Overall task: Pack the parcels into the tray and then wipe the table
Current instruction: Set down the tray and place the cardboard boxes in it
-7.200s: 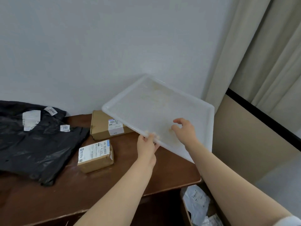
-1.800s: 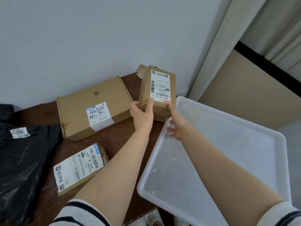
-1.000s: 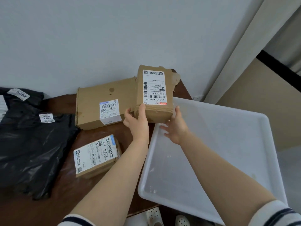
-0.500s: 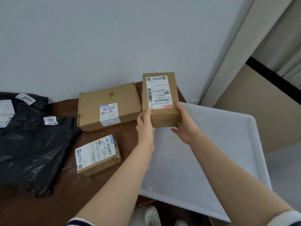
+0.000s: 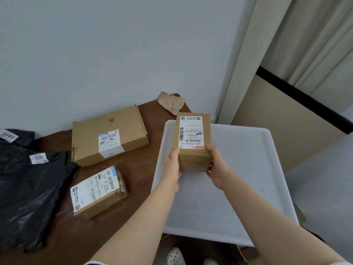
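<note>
A small brown cardboard parcel (image 5: 193, 139) with a white label hangs over the far left part of the white plastic tray (image 5: 248, 169). My left hand (image 5: 172, 163) grips its left side and my right hand (image 5: 219, 167) grips its right side. The tray rests on the right end of the brown table (image 5: 141, 173) and juts past the table's edge. On the table lie a flat wide box (image 5: 108, 136), a smaller taped box (image 5: 97, 190) and black plastic mailer bags (image 5: 24, 188) with numbered stickers at the left.
A crumpled scrap of brown paper (image 5: 172, 102) lies in the table's far corner by the wall. A curtain (image 5: 286, 44) hangs at the right. White shoes (image 5: 175, 257) show on the floor below the table's front edge.
Both hands lifted the small parcel from the table's back corner and carried it right and down, over the tray. The scrap of paper behind it came into view.
</note>
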